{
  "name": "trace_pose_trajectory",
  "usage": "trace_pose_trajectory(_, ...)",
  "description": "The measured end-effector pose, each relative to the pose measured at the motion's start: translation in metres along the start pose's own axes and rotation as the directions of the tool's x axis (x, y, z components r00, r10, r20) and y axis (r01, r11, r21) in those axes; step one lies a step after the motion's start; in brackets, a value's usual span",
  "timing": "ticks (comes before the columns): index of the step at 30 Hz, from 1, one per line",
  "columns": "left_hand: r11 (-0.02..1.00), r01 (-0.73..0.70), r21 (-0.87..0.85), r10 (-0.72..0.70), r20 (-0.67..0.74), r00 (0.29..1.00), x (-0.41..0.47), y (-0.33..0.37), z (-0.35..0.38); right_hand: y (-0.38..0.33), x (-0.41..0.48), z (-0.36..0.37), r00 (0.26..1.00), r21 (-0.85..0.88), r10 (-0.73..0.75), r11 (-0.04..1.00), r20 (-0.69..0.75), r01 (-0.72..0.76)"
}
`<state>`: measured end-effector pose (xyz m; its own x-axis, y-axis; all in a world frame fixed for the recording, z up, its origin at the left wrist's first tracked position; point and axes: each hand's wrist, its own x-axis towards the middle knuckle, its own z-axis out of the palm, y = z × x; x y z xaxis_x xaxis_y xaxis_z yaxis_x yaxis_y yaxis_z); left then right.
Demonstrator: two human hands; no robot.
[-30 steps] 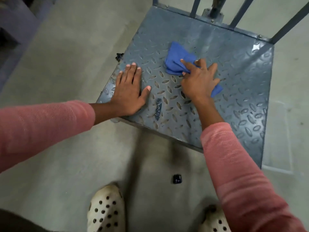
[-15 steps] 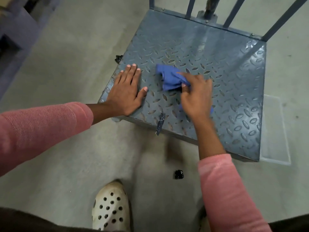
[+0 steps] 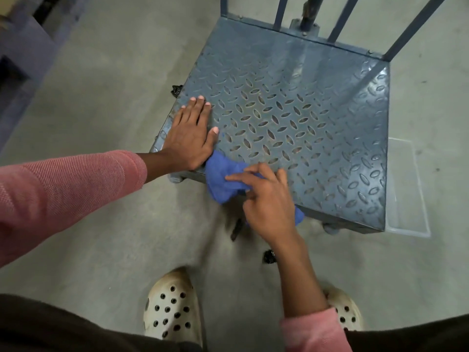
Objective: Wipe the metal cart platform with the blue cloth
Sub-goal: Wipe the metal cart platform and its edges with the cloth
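**Cloth bunched at the platform's near edge**

The blue cloth [image 3: 222, 180] lay crumpled at the lower-left edge of the metal cart platform [image 3: 304, 110], partly hanging over the near rim above the floor [image 3: 101, 97]. The right grip [image 3: 269, 207] was clamped on it, fingers curled into the folds, with a tail of fabric showing below the palm. The left grip [image 3: 190, 141] lay flat and spread on the left corner, just beside the cloth, holding nothing. From the right grip, nearly all of the plate stretched toward the upper right of the frame, so the next stroke likely had to push that way. The plate was grey-blue steel with raised lozenge tread, glossier near the upright bars [image 3: 279, 11]. The soft cloth would probably drag on those ridges.
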<state>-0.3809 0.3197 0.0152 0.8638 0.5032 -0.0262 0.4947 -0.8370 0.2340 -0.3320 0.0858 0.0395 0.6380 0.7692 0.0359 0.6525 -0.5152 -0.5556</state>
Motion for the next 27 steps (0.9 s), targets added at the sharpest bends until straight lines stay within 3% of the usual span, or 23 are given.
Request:
trace_pose_trajectory(2,1.000,0.002,0.005,-0.002,-0.003,1.000,0.000,0.001,-0.001,0.011,0.009,-0.018,0.994,0.149,-0.012,0.988,-0.113,0.029)
trace_pose_trajectory(5,1.000,0.003,0.017,-0.003,-0.002,1.000,0.000,0.002,0.000,0.044,0.046,-0.059,0.928,0.104,0.142,0.988,-0.344,-0.113)
trace_pose_trajectory(8,1.000,-0.009,0.029,0.010,-0.009,1.000,0.000,0.002,0.002,0.101,0.090,-0.079,0.857,-0.030,0.381,0.909,-0.346,-0.416)
trace_pose_trajectory(10,0.999,-0.009,0.038,0.010,-0.012,1.000,0.001,0.002,0.001,0.109,0.102,-0.074,0.859,-0.147,0.421,0.867,-0.292,-0.476)
trace_pose_trajectory(14,0.999,0.000,0.047,0.000,0.003,1.000,0.000,0.004,0.000,0.067,0.073,-0.033,0.937,-0.243,0.248,0.920,-0.245,-0.307)
trace_pose_trajectory(17,0.999,0.000,0.051,0.000,0.003,1.000,0.002,0.003,0.001,0.020,0.024,-0.002,0.960,-0.215,0.166,0.952,-0.227,-0.216)
trace_pose_trajectory(20,0.999,0.002,0.049,-0.002,-0.001,1.000,0.004,0.002,0.002,-0.007,0.001,0.014,0.997,-0.072,0.030,0.997,-0.073,-0.035)
trace_pose_trajectory(22,0.999,-0.005,0.037,0.005,0.012,1.000,0.004,0.001,0.001,0.000,0.008,0.004,0.993,0.100,-0.080,0.991,-0.082,0.088)
trace_pose_trajectory(24,0.999,-0.007,0.035,0.006,0.014,1.000,0.002,0.001,0.000,0.018,0.026,-0.017,0.972,0.086,-0.060,0.993,-0.228,0.082)
trace_pose_trajectory(27,0.999,-0.007,0.041,0.006,0.024,1.000,-0.001,0.003,-0.003,0.050,0.050,-0.045,0.901,0.011,0.137,0.989,-0.411,-0.145)
